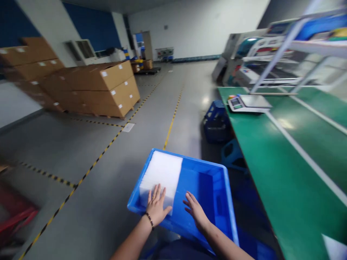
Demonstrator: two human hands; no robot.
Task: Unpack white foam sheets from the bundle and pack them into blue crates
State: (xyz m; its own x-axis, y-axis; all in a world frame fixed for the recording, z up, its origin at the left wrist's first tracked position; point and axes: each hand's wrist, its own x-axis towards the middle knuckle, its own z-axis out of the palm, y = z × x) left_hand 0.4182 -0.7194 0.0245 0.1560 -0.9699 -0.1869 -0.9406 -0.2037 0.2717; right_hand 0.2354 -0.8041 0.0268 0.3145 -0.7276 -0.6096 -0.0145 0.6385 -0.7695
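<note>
Left hand: one hand (157, 206), fingers spread wide, lay flat against the near part of the block without gripping; one dark beaded bracelet (149, 221) circled its wrist.
Right hand: one hand (195, 213), fingers stretched out, hung over the bare part of the crate, holding nothing, just beside the block.
White block: one foam-like block (162, 168) sat inside the crate, filling its left side.
Blue crate: one plastic crate (229, 202), tilted in view, stood in front of the wearer; its right part showed bare bottom.
Green worktop: one long bench surface (260, 151) ran along the right, with a white sheet (336, 247) at its near end.
Stools: at least two showed beside the bench, a lighter blue stool (234, 155) and, farther on, a dark blue stool (217, 121).
Digital scale: one, a white weighing scale (249, 103), rested at the worktop's far end; its display was too blurred to read.
Cartons: brown cartons (92, 85) were stacked at left; six white labels (113, 92) marked the nearest corner, their print too small to read.
Floor tape: black-and-yellow tape (101, 156) crossed the grey floor.
Far end: a white wall (195, 30) closed the room.
</note>
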